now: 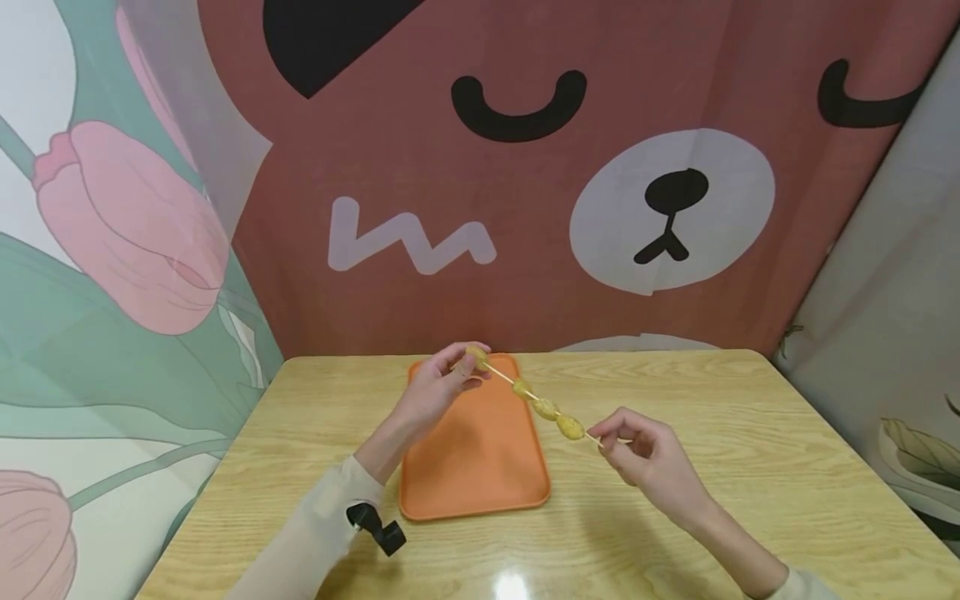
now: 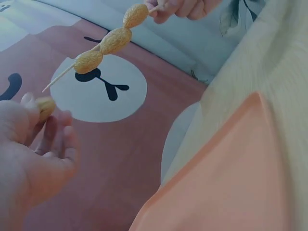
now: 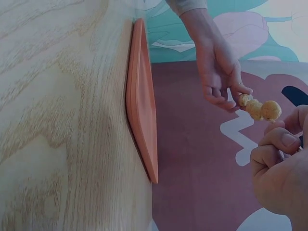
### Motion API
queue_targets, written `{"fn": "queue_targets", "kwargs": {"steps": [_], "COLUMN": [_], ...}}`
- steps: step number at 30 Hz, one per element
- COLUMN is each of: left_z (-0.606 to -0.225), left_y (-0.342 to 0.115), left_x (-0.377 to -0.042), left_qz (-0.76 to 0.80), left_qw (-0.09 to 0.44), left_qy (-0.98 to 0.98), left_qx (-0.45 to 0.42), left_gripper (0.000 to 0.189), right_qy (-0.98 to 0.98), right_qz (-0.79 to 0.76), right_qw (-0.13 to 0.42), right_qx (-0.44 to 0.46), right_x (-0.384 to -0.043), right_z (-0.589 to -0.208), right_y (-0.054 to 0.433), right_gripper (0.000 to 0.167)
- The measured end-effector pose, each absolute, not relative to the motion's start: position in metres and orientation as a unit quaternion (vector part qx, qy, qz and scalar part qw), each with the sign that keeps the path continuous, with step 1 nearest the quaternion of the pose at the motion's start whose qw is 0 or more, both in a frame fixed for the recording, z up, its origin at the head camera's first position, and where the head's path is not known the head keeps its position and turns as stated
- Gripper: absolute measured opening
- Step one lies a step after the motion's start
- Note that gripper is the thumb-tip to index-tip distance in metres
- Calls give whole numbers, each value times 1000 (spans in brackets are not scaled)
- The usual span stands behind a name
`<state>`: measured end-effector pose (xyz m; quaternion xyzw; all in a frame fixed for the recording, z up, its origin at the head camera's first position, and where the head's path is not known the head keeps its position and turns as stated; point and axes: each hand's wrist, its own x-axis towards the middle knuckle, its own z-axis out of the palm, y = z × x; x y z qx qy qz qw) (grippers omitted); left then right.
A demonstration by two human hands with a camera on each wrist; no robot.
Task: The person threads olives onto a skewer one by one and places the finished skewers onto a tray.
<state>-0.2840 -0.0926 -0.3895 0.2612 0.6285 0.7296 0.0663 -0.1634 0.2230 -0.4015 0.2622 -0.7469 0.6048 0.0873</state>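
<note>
My right hand (image 1: 654,467) pinches the lower end of a thin wooden skewer (image 1: 500,372). Threaded on it are 3 wrinkled yellow oval food pieces (image 1: 545,408), grouped towards the right hand, with bare stick beyond them. Between its thumb and fingers my left hand (image 1: 433,392) holds another yellow oval piece (image 1: 476,358). In the left wrist view, the skewer's pointed tip (image 2: 45,89) is just above this held piece (image 2: 45,109), apart from it. Both hands are raised above the table, the left one over the orange tray (image 1: 472,467).
The tray lies flat on a light wood table (image 1: 675,533), its far end near the back edge. Behind hangs a cloth (image 1: 525,192) with a bear print, and a flower-print cloth (image 1: 135,225) is on the left. A black strap (image 1: 375,529) hangs at the left sleeve.
</note>
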Motion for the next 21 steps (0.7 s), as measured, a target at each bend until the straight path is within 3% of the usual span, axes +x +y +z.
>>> {"fn": "queue_targets", "kwargs": {"steps": [10, 21], "left_z": [-383, -383], "left_y": [-93, -89], "left_x": [-281, -277], "left_qz": [781, 804], "left_qw": [100, 96], "left_qy": [561, 519], "left_qx": [254, 274], "left_gripper": [47, 40], "right_qy": [-738, -747], "right_qz": [608, 601], "right_qw": [92, 90], "right_qx": [276, 270], "right_x": [-163, -163], "right_z": [-403, -404], "right_y": [223, 222], "right_gripper": [18, 16]}}
